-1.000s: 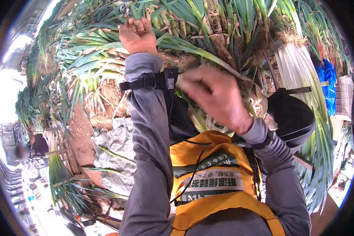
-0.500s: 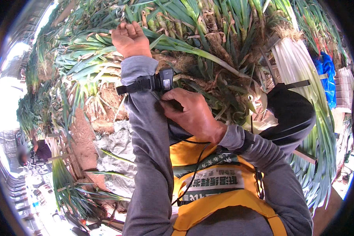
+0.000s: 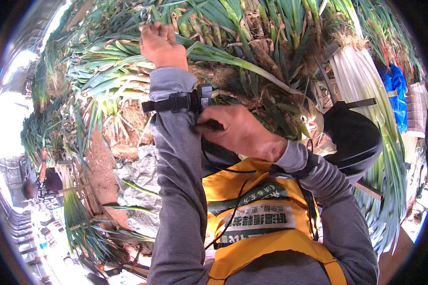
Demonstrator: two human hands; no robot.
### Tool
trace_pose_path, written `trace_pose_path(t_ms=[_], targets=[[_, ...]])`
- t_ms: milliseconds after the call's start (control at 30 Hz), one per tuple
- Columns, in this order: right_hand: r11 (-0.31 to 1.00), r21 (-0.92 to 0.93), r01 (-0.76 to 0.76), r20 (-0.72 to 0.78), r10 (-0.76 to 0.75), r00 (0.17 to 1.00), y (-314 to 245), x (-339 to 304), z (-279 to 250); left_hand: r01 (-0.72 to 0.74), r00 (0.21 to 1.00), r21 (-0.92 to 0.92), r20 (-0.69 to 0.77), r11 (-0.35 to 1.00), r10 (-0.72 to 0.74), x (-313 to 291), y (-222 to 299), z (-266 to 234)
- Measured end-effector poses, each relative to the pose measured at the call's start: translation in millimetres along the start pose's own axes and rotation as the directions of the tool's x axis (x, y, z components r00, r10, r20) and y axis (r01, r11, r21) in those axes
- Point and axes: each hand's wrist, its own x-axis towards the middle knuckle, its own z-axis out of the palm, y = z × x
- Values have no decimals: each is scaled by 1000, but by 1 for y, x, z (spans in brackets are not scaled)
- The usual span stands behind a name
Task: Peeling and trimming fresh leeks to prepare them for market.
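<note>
1. Setting: outdoor stall or yard, strong daylight at the far left. Heaps of green onions (image 3: pixel 252 42) with long green leaves and pale roots fill the far side; a bundle of white stalks (image 3: pixel 361 90) stands at the right beside a blue bag (image 3: pixel 395 90). No bare surface shows. A stone wall (image 3: pixel 128 175) lies at the left, and another person (image 3: pixel 38 187) sits well apart at the left edge.
2. The person wears grey sleeves and a yellow vest (image 3: pixel 257 223); a black cap (image 3: pixel 354 137) sits at the right, just beside the right forearm.
3. Left hand (image 3: pixel 160 45): raised to the far side, fingers curled into a loose fist, against the onion leaves; whether it grips a leaf cannot be told.
4. Right hand (image 3: pixel 238 130): fingers pressed together, pinching at the black wrist strap (image 3: pixel 176 102) with its small black device, on the left forearm just below the wrist.
5. Change since half a second ago: the right hand has stayed at the strap; a second ago it was apart from it, off to the right. The left arm has kept its raised pose.
6. Strap axis: long axis runs left to right across the forearm; the device end points right, toward the right hand.
</note>
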Motion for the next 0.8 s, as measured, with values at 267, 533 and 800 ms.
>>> trace_pose_path(t_ms=[267,533,800], targets=[[996,40,-74,-211,80,974,0,37,-44,156,981,-33,125,987,-150,-9,-5,3],[991,-128,-35,90,47,995,19,56,-58,360,921,47,141,932,-363,-25,-20,7],[908,-413,63,-40,-87,995,31,51,-53,385,893,227,155,895,-423,-18,-47,-12]])
